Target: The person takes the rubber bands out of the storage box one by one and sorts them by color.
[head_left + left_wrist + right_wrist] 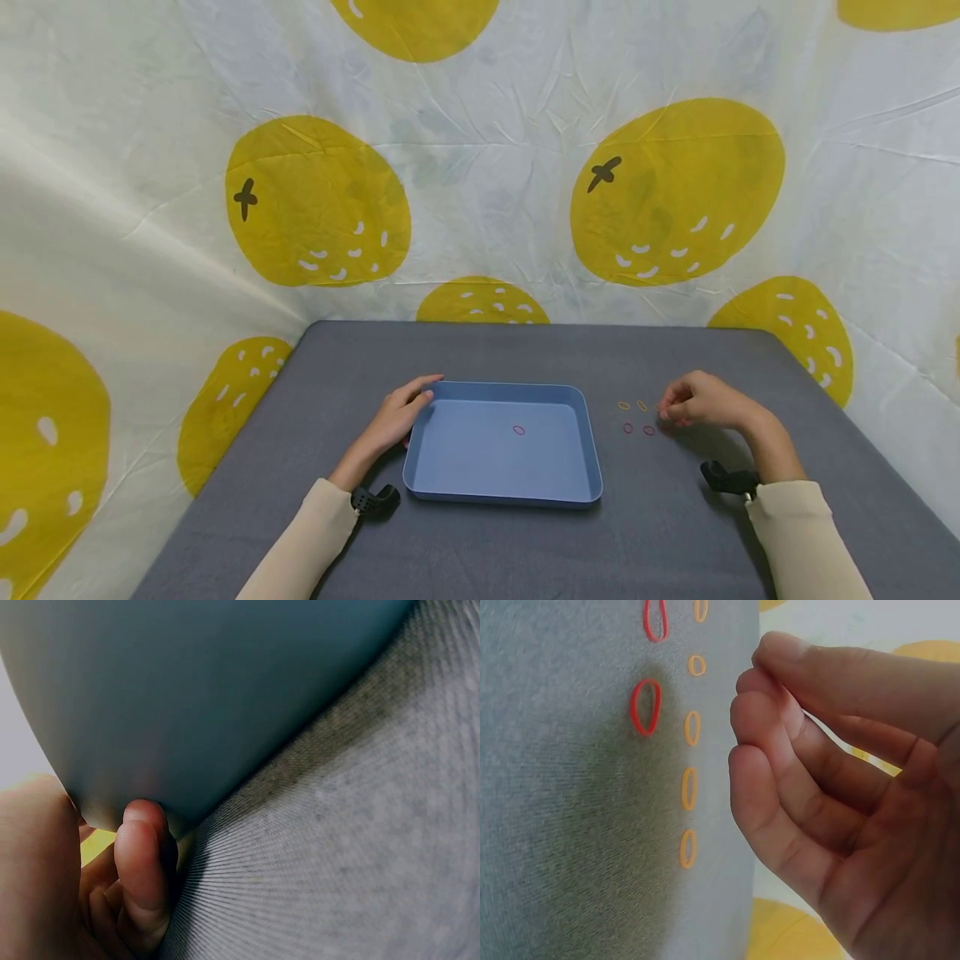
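Observation:
A shallow blue tray (487,467) lies on the grey table, with one red rubber band (514,428) on its floor. My left hand (393,418) grips the tray's left side, thumb at the rim; in the left wrist view a curled finger (141,862) presses against the outer wall. To the right of the tray, my right hand (699,400) hovers over small rubber bands. The right wrist view shows its thumb against the forefinger, the other fingers curled, and nothing visible in the grasp. Nearby on the cloth lie a red band (634,709) and orange-yellow bands (687,729).
Red bands (628,428) form a row nearer me, and orange-yellow bands (624,406) a row farther away; the right hand covers part of both. Behind the grey table (510,550) hangs a white curtain (487,200) printed with yellow fruit.

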The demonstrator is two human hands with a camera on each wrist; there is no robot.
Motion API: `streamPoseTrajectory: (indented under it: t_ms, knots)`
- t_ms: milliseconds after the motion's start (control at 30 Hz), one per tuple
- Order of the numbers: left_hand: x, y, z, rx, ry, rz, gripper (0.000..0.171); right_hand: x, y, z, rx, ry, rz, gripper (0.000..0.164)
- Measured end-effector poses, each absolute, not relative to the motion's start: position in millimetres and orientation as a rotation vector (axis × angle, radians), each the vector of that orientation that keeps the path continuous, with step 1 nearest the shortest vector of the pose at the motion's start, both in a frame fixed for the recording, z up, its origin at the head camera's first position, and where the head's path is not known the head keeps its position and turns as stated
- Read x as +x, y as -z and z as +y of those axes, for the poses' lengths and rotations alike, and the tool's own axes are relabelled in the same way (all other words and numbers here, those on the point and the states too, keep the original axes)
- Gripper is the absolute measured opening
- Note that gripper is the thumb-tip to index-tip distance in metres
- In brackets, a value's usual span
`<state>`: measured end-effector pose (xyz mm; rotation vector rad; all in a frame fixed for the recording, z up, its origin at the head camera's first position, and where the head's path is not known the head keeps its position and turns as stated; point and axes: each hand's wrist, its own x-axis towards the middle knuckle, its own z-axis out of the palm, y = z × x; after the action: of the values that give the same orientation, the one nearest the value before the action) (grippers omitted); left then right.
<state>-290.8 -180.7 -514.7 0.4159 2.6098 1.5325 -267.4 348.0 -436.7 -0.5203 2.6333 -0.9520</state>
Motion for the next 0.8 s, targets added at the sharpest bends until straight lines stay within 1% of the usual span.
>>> streamPoseTrajectory:
  t_ms: [800]
  knots:
    - [-288.8, 515.1, -181.5, 0.441, -1.532, 2.616, 0.040, -265.5, 423.2, 321.5, -0.549, 0.875, 2.755, 0.011]
